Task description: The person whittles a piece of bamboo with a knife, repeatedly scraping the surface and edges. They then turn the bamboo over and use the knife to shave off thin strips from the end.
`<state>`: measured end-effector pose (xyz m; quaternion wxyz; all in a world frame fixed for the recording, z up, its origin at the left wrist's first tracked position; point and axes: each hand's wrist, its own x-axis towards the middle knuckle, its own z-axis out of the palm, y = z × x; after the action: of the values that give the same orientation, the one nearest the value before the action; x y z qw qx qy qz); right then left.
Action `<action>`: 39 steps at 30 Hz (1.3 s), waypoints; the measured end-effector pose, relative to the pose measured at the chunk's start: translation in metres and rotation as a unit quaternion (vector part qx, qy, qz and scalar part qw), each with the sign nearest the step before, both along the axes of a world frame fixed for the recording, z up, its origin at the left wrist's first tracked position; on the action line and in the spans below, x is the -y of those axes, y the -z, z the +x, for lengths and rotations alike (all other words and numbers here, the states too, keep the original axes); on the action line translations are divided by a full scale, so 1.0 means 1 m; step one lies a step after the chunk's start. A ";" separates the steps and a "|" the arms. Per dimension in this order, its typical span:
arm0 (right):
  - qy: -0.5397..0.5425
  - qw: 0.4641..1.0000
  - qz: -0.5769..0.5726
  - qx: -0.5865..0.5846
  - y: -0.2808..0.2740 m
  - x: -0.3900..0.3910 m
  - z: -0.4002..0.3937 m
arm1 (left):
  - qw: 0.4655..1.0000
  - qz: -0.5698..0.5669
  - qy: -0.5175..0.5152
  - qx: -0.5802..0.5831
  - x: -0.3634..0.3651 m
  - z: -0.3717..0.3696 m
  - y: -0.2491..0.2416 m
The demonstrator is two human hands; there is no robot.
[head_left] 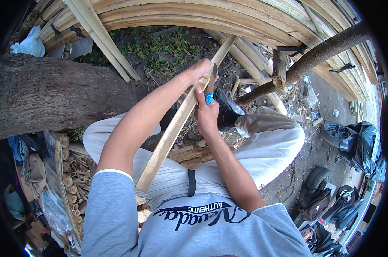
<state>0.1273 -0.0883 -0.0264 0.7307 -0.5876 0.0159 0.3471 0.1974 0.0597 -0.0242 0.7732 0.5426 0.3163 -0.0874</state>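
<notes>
A long split bamboo strip (pixel 170 135) runs diagonally from my lap up toward the fence. My left hand (pixel 199 70) grips the strip near its upper part, fingers wrapped over it. My right hand (pixel 206 112) is closed around a knife with a blue handle (pixel 209 98); its blade (pixel 212 77) lies against the strip just beside my left hand. I sit with light trousers, one black shoe (pixel 225 112) on the ground below the strip.
A thick tree trunk (pixel 48 94) lies at the left. Curved bamboo slats (pixel 202 15) form a fence at the top. A slanted branch (pixel 314 55) crosses the right. A basket of short bamboo pieces (pixel 71 171) sits at lower left. Motorcycles (pixel 356 145) stand at the right.
</notes>
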 end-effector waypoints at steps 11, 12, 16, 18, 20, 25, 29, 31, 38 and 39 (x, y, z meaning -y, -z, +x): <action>0.031 0.969 -0.155 0.191 0.043 -0.029 0.069 | 0.957 0.186 0.177 -0.133 0.001 -0.143 -0.046; 0.038 0.964 -0.167 0.204 0.042 -0.033 0.071 | 0.970 0.137 0.141 -0.143 0.011 -0.152 -0.054; 0.024 0.954 -0.185 0.236 0.048 -0.040 0.069 | 0.996 0.006 0.059 -0.071 0.039 -0.173 -0.066; -0.030 0.938 -0.235 0.255 0.051 -0.035 0.073 | 0.997 -0.056 0.036 -0.047 0.038 -0.177 -0.048; -0.058 0.928 -0.255 0.264 0.038 -0.023 0.077 | 0.981 -0.192 -0.012 -0.034 0.043 -0.177 -0.028; -0.173 0.870 -0.314 0.337 0.016 0.024 0.095 | 0.964 -0.265 -0.019 0.005 0.068 -0.183 0.000; -0.313 0.724 -0.362 0.497 0.015 0.051 0.089 | 0.956 -0.293 -0.025 0.019 0.083 -0.189 0.010; -0.328 0.664 -0.384 0.551 0.016 0.055 0.087 | 0.956 -0.291 -0.040 0.004 0.092 -0.191 0.011; -0.375 0.553 -0.408 0.623 0.078 0.051 0.134 | 0.963 -0.260 -0.065 -0.030 0.118 -0.198 0.014; -0.378 0.553 -0.409 0.620 0.083 0.049 0.138 | 0.962 -0.263 -0.065 -0.033 0.116 -0.198 0.014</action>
<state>0.2655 -0.1374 -0.1097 0.0426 -0.8451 -0.5239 0.0974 -0.0003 -0.0561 -0.0384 0.8818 0.2953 0.3421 -0.1348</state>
